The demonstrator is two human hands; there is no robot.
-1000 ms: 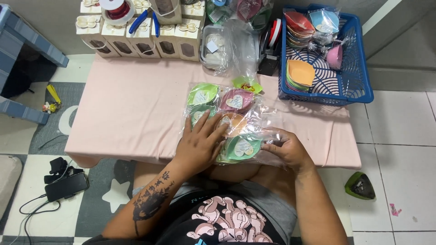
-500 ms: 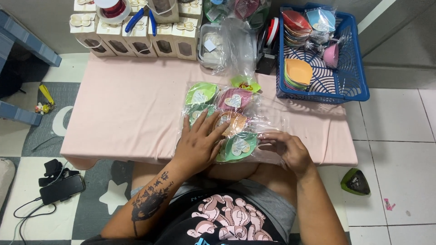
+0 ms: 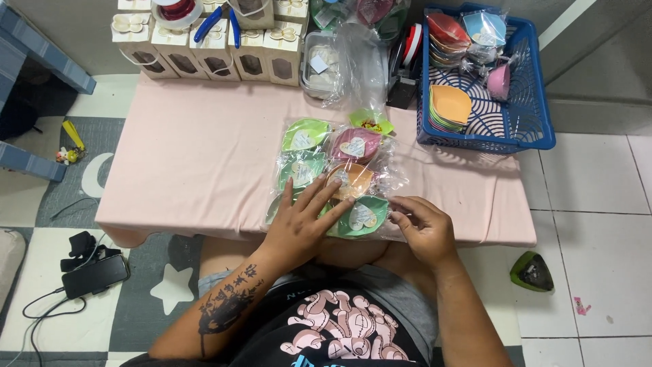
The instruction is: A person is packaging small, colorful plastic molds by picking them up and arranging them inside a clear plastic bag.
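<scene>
— Where is the clear bag of leaf-shaped dishes (image 3: 339,180)?
— On the pink table's (image 3: 197,156) near edge, long axis near-to-far. Left hand (image 3: 299,228) presses flat, fingers spread; right hand (image 3: 424,228) pinches its right near corner.

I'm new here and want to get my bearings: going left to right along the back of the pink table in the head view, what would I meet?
Row of small cream gift boxes → clear plastic tub → black tape dispenser → blue basket holding coloured leaf-shaped dishes.
</scene>
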